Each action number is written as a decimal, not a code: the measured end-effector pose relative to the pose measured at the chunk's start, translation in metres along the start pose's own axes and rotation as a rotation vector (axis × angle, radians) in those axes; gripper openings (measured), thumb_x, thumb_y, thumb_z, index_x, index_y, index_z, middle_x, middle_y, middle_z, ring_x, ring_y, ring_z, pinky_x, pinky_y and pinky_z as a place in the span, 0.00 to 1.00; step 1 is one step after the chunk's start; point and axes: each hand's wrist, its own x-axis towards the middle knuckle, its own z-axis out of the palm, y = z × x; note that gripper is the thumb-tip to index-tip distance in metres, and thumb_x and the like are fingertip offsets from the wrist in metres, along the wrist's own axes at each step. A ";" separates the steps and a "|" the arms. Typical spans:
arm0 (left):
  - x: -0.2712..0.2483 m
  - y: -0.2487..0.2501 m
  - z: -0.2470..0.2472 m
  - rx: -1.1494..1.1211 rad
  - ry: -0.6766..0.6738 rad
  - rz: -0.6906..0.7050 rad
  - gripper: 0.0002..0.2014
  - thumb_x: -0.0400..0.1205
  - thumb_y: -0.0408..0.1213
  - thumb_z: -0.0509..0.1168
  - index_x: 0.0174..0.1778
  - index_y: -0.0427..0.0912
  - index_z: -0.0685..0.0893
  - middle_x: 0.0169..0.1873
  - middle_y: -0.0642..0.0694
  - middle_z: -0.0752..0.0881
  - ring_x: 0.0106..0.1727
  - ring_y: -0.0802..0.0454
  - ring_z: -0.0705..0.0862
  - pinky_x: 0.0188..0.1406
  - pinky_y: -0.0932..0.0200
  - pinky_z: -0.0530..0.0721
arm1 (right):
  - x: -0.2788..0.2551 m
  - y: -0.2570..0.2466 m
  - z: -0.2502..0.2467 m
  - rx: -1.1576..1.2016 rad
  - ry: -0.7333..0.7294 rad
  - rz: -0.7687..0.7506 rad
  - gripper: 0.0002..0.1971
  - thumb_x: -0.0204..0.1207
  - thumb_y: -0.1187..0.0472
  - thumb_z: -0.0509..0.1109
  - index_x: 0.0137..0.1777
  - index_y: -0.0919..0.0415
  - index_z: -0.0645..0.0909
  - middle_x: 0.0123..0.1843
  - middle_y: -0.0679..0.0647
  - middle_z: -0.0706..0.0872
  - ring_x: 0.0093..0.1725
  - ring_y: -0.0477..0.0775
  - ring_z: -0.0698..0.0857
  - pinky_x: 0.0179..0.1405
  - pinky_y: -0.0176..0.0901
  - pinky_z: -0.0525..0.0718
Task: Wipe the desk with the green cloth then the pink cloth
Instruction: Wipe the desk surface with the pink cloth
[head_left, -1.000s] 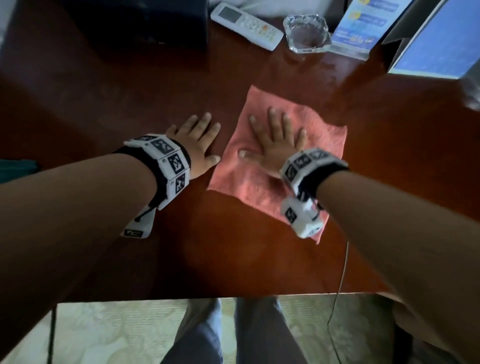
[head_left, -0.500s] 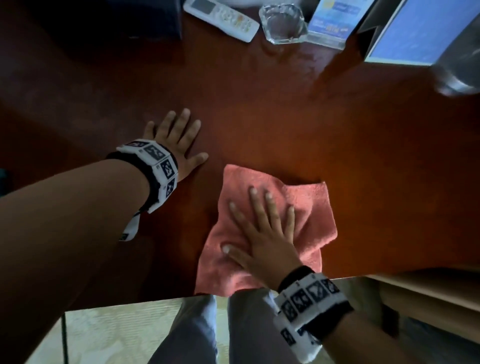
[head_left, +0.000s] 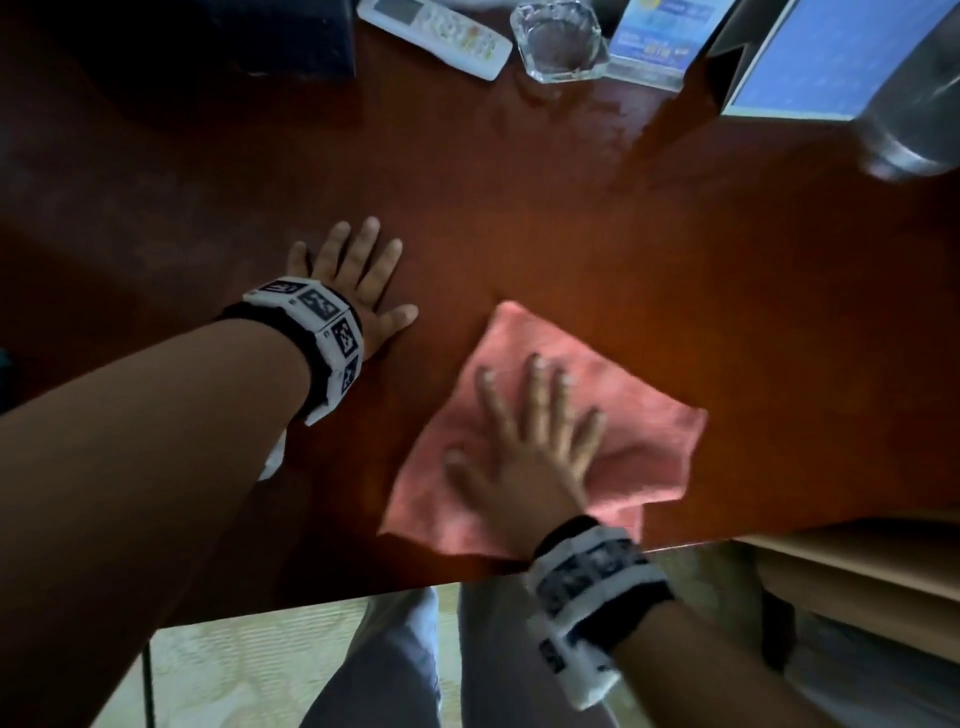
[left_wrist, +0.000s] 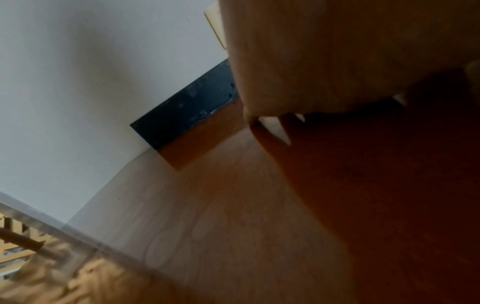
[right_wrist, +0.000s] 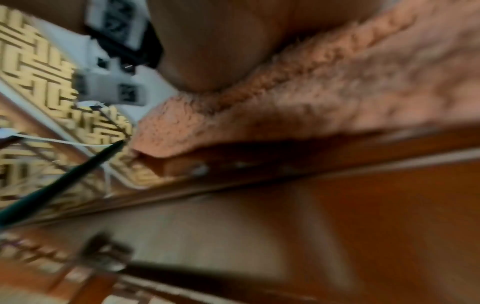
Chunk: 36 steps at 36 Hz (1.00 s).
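Note:
The pink cloth (head_left: 639, 431) lies spread on the dark red-brown desk (head_left: 571, 234), close to the near edge. My right hand (head_left: 530, 431) presses flat on it with straight, spread fingers. In the right wrist view the palm (right_wrist: 221, 47) sits on the cloth's (right_wrist: 337, 92) fuzzy pile, blurred by motion. My left hand (head_left: 358, 280) rests flat on the bare desk to the cloth's left, fingers straight. The left wrist view shows only the underside of that hand (left_wrist: 337, 51) on the wood. No green cloth shows in any view.
Along the desk's far edge lie a white remote (head_left: 441, 36), a glass ashtray (head_left: 558, 44), a blue card in a clear stand (head_left: 654, 44) and a blue-faced box (head_left: 810, 57). A clear glass vessel (head_left: 914, 114) stands far right. A black box (head_left: 208, 36) sits far left.
My right hand pulled the pink cloth from the desk's middle toward the near edge, then shifted it slightly right. The left hand has stayed flat on the desk.

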 end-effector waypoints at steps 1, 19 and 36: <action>0.000 -0.001 0.003 -0.018 0.053 0.016 0.36 0.82 0.66 0.38 0.82 0.55 0.34 0.81 0.52 0.30 0.82 0.48 0.33 0.78 0.38 0.40 | -0.004 -0.019 0.006 -0.010 -0.007 -0.075 0.42 0.68 0.26 0.43 0.80 0.33 0.31 0.81 0.56 0.23 0.78 0.63 0.22 0.68 0.78 0.24; 0.005 -0.003 0.009 0.013 0.102 0.020 0.36 0.82 0.66 0.38 0.82 0.55 0.34 0.81 0.51 0.30 0.82 0.48 0.34 0.78 0.37 0.42 | -0.030 0.069 -0.004 -0.055 0.049 0.191 0.37 0.70 0.25 0.36 0.77 0.29 0.27 0.83 0.45 0.26 0.82 0.54 0.28 0.77 0.71 0.31; 0.007 -0.003 0.015 0.007 0.212 0.023 0.37 0.81 0.65 0.45 0.83 0.54 0.43 0.83 0.50 0.40 0.83 0.47 0.43 0.78 0.35 0.47 | -0.048 0.003 0.031 -0.134 0.030 -0.318 0.39 0.71 0.24 0.54 0.81 0.30 0.48 0.87 0.50 0.39 0.84 0.59 0.36 0.73 0.81 0.40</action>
